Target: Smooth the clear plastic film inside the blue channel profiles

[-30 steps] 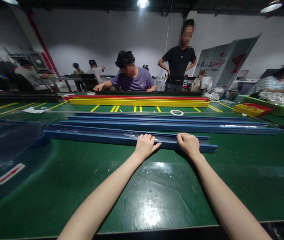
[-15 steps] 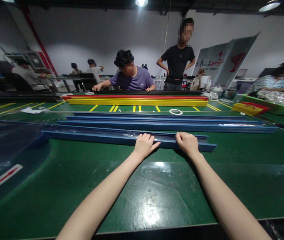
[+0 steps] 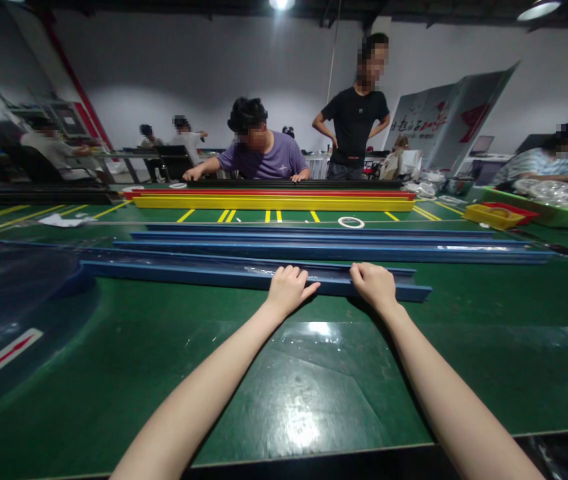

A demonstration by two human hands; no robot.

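We grasp blue channel [image 3: 204,277] with left hand [image 3: 287,289] and right hand [image 3: 375,283]; green tray [image 3: 559,218] holds clear coils [image 3: 559,192]; white label [image 3: 11,351] bears red mark.

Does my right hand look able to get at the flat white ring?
Probably yes, with a lean forward: the flat white ring lies uncovered on the green tabletop, though long blue channels lie between it and your right hand.

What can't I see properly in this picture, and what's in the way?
All in the head view:
1. Right hand: its own back hides the curled fingertips.
2. Front blue rail: the right hand and left hand cover parts of it.
3. Grey banner: its writing is too small and blurred to read.
4. Person in striped top: partly cut off by the right edge.
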